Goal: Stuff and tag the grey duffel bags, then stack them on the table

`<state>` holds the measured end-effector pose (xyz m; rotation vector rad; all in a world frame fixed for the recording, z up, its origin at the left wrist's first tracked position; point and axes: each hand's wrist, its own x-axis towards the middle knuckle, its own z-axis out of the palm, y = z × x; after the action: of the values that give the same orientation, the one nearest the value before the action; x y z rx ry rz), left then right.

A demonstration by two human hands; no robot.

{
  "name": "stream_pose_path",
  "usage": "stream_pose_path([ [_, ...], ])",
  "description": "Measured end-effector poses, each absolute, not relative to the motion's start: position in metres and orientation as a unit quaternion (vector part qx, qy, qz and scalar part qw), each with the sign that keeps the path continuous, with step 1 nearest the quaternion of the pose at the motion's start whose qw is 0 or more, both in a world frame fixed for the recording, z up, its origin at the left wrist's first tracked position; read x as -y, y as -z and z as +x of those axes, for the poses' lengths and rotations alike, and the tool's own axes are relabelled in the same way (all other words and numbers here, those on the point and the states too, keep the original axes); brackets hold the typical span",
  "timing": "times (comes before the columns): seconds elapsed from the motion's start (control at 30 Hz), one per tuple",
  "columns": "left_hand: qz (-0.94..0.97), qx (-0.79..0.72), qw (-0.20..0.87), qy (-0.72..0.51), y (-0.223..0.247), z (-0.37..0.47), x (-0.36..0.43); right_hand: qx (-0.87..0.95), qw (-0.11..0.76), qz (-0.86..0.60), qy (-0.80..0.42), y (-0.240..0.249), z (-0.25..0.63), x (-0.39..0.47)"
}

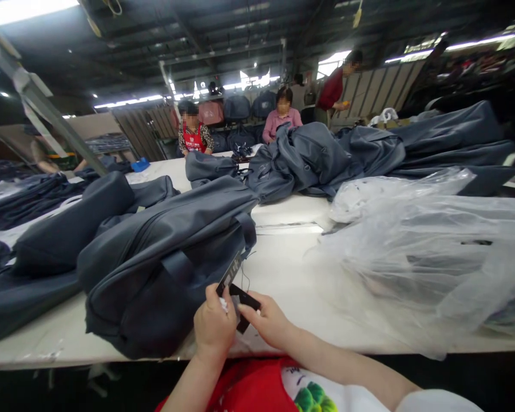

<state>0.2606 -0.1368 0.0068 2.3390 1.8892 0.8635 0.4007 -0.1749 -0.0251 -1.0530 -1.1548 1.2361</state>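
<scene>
Close to my body, at the table's front edge, my left hand [217, 323] is closed on black hang tags [230, 274] with pale print, held upright. My right hand [270, 320] pinches another dark tag [245, 297] of the same bunch. A thin dark string loops up from the tags. Something small and white shows between the left fingers; I cannot make out what it is. Just left of and behind my hands lies a dark blue-grey duffel bag [154, 229] with a zip and wide handles.
More blue-grey bags [300, 154] are heaped across the white table [283, 252]. Clear plastic bags [433, 252] cover its right side. Another bag [77, 217] lies left. Across the table are several co-workers, one in a red apron [193, 143]. A slanted metal post [60, 120] stands at left.
</scene>
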Motion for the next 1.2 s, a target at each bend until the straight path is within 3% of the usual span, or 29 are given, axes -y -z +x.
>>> stream_pose_path([
  [0.27,0.634,-0.505,0.452,-0.373,-0.024,0.232,0.117,0.273,0.590,-0.309,-0.694,0.022,0.430,0.161],
  [0.53,0.485,-0.511,0.612,-0.358,-0.036,0.228,0.123,0.223,0.576,-0.233,-0.751,0.019,0.449,0.161],
  [0.73,0.334,-0.420,0.819,-0.204,-0.026,0.221,0.122,0.411,0.532,-0.285,-0.683,0.026,0.461,0.151],
  [1.03,0.330,-0.357,0.859,-0.159,-0.001,0.226,0.128,0.546,0.485,-0.259,-0.631,0.016,0.461,0.147],
  [1.2,0.481,-0.403,0.769,-0.122,0.000,0.231,0.130,0.574,0.464,-0.238,-0.632,0.007,0.457,0.150],
])
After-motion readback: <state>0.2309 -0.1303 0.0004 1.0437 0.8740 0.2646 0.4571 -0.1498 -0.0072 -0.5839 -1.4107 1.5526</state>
